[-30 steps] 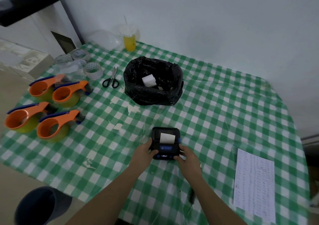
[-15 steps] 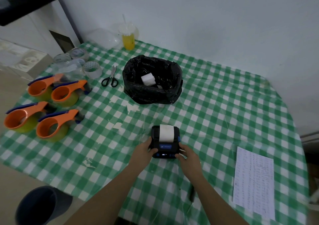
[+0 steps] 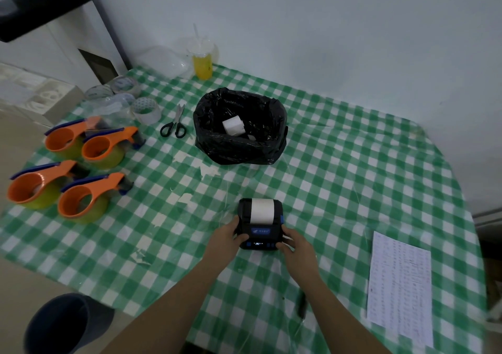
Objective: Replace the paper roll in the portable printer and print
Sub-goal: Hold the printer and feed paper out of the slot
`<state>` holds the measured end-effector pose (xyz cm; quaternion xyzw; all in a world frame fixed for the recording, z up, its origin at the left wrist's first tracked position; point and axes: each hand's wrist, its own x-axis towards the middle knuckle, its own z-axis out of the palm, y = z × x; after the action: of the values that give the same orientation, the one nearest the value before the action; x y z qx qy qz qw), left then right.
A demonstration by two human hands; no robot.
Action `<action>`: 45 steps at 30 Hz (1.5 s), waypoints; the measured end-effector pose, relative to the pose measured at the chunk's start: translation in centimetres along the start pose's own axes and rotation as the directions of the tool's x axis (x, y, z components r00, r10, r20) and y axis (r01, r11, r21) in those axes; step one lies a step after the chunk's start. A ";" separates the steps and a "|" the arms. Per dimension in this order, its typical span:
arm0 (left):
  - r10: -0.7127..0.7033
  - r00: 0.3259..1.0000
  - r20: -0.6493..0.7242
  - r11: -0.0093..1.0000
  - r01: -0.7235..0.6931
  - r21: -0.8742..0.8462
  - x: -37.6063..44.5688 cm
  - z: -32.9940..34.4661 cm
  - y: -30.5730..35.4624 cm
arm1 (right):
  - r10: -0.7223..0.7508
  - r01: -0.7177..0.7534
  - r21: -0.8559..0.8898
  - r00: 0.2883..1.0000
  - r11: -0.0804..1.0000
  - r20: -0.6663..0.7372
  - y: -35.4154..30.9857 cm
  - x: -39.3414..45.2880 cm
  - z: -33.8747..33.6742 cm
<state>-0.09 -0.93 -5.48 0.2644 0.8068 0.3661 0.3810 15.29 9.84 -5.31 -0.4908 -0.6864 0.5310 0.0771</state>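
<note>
Printer (image 3: 260, 224) on green checked tablecloth (image 3: 353, 180); pale wall (image 3: 326, 28) behind.

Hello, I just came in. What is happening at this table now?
A person is working with a small black portable printer on the green checked tablecloth. The left hand grips its left side and the right hand its right side. A strip of white paper lies over the printer's top. Farther back, a paper roll lies inside a bin lined with a black bag. A printed sheet lies to the right.
</note>
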 end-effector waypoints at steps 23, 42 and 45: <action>0.008 1.000 -0.004 0.999 -0.008 -0.031 -0.1 0.1 0.1 | 0.031 -0.031 0.034 0.999 0.999 0.014 0.2 0.1 0.0; -0.008 1.000 -0.012 0.999 0.009 0.037 -0.3 0.3 0.6 | 0.026 -0.027 0.026 0.999 0.999 0.036 -0.2 0.1 -0.3; -0.014 1.000 -0.015 0.999 0.015 0.040 -0.3 0.3 0.7 | 0.029 -0.030 0.040 0.999 0.999 0.036 -0.4 0.0 -0.4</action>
<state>0.47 -0.66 -4.96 0.2635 0.8187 0.3487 0.3724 15.31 10.09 -4.83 -0.4897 -0.6695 0.5545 0.0669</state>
